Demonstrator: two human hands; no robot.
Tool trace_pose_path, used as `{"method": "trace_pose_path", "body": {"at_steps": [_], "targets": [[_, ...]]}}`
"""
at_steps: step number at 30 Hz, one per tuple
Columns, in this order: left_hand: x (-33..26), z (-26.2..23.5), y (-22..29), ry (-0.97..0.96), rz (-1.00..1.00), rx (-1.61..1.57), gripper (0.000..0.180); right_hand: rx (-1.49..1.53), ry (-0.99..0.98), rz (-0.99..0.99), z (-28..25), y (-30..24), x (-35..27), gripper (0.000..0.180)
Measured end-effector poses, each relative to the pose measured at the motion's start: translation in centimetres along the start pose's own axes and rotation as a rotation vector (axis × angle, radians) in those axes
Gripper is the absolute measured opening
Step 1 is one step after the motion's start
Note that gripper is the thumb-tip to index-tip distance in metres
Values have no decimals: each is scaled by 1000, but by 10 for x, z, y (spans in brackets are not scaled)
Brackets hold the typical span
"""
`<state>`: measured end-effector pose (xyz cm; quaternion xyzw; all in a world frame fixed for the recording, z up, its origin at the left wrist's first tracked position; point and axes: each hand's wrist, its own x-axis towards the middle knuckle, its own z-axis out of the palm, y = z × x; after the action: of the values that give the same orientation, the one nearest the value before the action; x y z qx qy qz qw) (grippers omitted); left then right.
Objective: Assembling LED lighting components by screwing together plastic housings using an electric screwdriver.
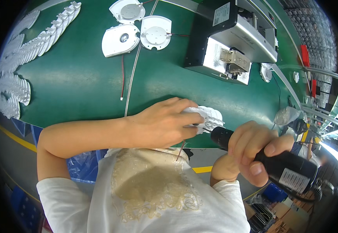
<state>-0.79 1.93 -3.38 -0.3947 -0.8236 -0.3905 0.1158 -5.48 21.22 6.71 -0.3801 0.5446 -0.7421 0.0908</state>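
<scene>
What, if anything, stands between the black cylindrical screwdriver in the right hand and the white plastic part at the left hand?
Nothing visible does: the right hand holds the black cylindrical screwdriver with its thin bit at the white plastic part. The left hand lies beside the bit, not across its path.

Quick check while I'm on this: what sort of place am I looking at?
Most likely a factory assembly workstation: rows of matching white plastic parts lie on a green worktop, the right hand grips what looks like a black power screwdriver, and a yellow floor line shows below.
</scene>
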Motion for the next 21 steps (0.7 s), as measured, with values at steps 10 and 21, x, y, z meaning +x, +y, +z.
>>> {"method": "trace_pose_path", "body": {"at_steps": [10,21], "targets": [[4,-2,5,21,-102,-91,19,-67,-218,-75,3,3,4,34],[24,-71,37,-91,-166,34,26,165,131,-292,-36,-15,7,37]]}}
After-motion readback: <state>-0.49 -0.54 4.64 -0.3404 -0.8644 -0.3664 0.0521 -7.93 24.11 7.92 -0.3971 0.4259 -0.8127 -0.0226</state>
